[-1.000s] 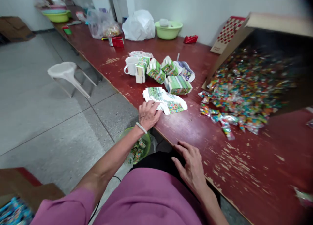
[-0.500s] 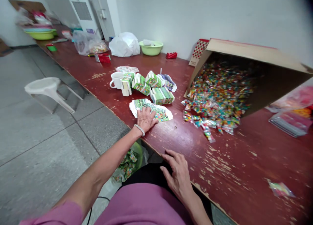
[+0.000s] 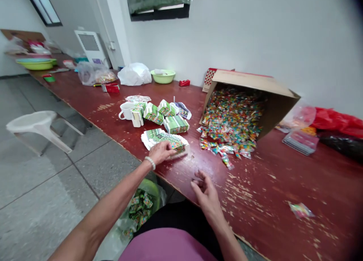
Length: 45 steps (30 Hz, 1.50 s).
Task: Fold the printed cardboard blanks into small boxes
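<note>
A fanned stack of flat green-and-white printed cartons (image 3: 154, 136) lies near the table's front edge. My left hand (image 3: 161, 152), with a beaded bracelet on its wrist, pinches the nearest carton (image 3: 178, 145) at the right end of the fan; that carton is tipped up a little. Just above the front edge, my right hand (image 3: 206, 193) holds nothing, its fingers loosely bent and thumb apart. Behind the fan lie banded bundles of the same cartons (image 3: 176, 125) beside a white mug (image 3: 126, 111).
A cardboard box (image 3: 244, 79) on its side spills small wrapped candies (image 3: 227, 119) onto the table (image 3: 261, 193). One candy packet (image 3: 301, 210) lies at the right. Below the edge is a green tub (image 3: 153, 187) of filled packets. A white stool (image 3: 42, 121) stands left.
My left hand has gone from lying on the fan to pinching and tipping up its end carton. My right hand has risen a little over the table edge. The view has tilted up.
</note>
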Motion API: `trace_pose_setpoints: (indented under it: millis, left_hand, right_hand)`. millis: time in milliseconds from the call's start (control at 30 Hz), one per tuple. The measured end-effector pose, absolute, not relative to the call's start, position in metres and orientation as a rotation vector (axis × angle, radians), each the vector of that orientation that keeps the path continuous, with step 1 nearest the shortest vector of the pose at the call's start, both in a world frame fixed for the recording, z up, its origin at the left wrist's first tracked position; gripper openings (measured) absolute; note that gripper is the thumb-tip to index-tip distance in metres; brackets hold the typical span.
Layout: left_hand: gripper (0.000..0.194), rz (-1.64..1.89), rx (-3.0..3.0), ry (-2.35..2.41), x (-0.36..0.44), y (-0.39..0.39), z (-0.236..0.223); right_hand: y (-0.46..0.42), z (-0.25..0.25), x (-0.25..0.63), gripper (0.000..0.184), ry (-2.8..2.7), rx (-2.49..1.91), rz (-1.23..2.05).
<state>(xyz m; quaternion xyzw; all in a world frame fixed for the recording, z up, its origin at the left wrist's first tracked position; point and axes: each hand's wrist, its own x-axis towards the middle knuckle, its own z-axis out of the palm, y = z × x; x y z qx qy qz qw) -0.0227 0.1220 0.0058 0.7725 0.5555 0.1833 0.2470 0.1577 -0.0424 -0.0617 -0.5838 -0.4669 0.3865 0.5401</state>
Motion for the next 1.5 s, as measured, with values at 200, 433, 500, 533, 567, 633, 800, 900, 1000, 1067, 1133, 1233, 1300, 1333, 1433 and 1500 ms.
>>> trace_pose_setpoints:
  millis: [200,433,500,533,567,633,800,900,1000,1067,1133,1233,1300,1333,1433,1500]
  left_hand:
    - [0.036,0.515,1.599,1.068,-0.033,0.032,0.002]
    - [0.053,0.208,0.763,0.342,-0.017,-0.007,0.003]
    - [0.049,0.223,0.739,0.323,-0.011,-0.01,0.001]
    - [0.049,0.239,0.741,0.33,-0.009,-0.012,0.0]
    - [0.05,0.255,0.75,0.346,-0.008,-0.013,-0.001]
    - [0.052,0.281,0.783,0.385,-0.008,-0.013,-0.003]
    - [0.049,0.321,0.833,0.424,-0.013,-0.012,0.002]
    - [0.047,0.331,0.855,0.456,-0.014,-0.012,0.007]
    - [0.043,0.357,0.858,0.552,-0.01,-0.015,0.008]
    - [0.04,0.407,0.857,0.622,-0.006,-0.017,0.006]
    - [0.036,0.462,0.898,0.667,-0.002,-0.018,0.004]
    - [0.028,0.535,1.061,0.719,0.002,-0.018,0.002]
    - [0.028,0.608,1.151,0.771,0.002,-0.018,0.004]
    - [0.032,0.65,1.167,0.802,0.001,-0.019,0.005]
    - [0.048,0.762,1.163,0.872,0.001,-0.024,0.008]
    - [0.058,0.829,1.161,0.869,0.002,-0.029,0.008]
  right_hand:
    - [-0.02,-0.027,0.154,0.034,-0.832,-1.09,1.196]
    - [-0.044,0.002,0.152,0.026,-1.114,-1.033,1.397]
    - [-0.049,0.008,0.153,0.032,-1.083,-1.009,1.432]
    - [-0.051,0.01,0.153,0.037,-1.063,-1.004,1.441]
    - [-0.053,0.012,0.153,0.043,-1.049,-1.007,1.44]
    - [-0.056,0.014,0.152,0.054,-1.041,-1.024,1.423]
    - [-0.062,0.015,0.149,0.069,-1.082,-0.996,1.412]
    - [-0.065,0.015,0.148,0.068,-1.092,-0.988,1.375]
    - [-0.066,0.014,0.148,0.062,-1.068,-1.032,1.311]
    - [-0.066,0.011,0.148,0.046,-1.035,-1.055,1.357]
    - [-0.065,0.007,0.15,0.034,-0.995,-1.083,1.414]
    - [-0.062,0.002,0.152,0.028,-0.974,-1.158,1.3]
    - [-0.06,-0.001,0.154,0.025,-0.99,-1.2,1.185]
    - [-0.059,-0.003,0.155,0.026,-0.986,-1.211,1.153]
    - [-0.058,-0.007,0.154,0.04,-0.899,-1.202,1.137]
    - [-0.058,-0.01,0.152,0.05,-0.841,-1.168,1.142]
